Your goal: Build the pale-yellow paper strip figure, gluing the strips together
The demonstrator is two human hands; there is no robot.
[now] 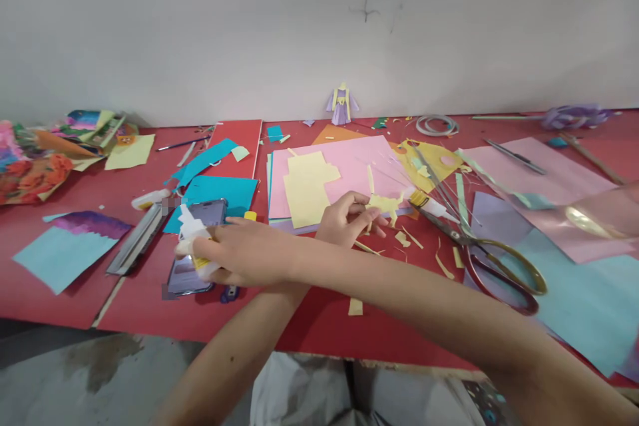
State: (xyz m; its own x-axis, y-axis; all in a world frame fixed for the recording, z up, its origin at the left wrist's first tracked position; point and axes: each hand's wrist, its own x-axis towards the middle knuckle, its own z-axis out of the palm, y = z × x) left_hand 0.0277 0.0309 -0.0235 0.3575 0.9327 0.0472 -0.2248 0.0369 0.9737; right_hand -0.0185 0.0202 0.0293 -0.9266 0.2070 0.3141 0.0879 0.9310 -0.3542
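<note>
My forearms cross, the right one over the left. My right hand (239,251) is on the left, closed around a white glue bottle (204,259) with a pointed nozzle, above a phone (212,213) lying on the table. My left hand (344,218), reaching under to the right, pinches a small pale yellow paper cutout (387,202) with thin branching parts. Beside that hand, a larger pale yellow paper sheet (307,190) lies on pink paper (367,153). Open scissors (462,239) rest to the right, near a second glue bottle (432,205) with a yellow label.
A small paper doll (342,104) in a purple dress stands against the wall. Blue paper (224,190) and a box cutter (137,239) lie left. A pen-like knife (516,156) and light blue paper (589,299) lie right. A blurred arm (612,210) enters at right.
</note>
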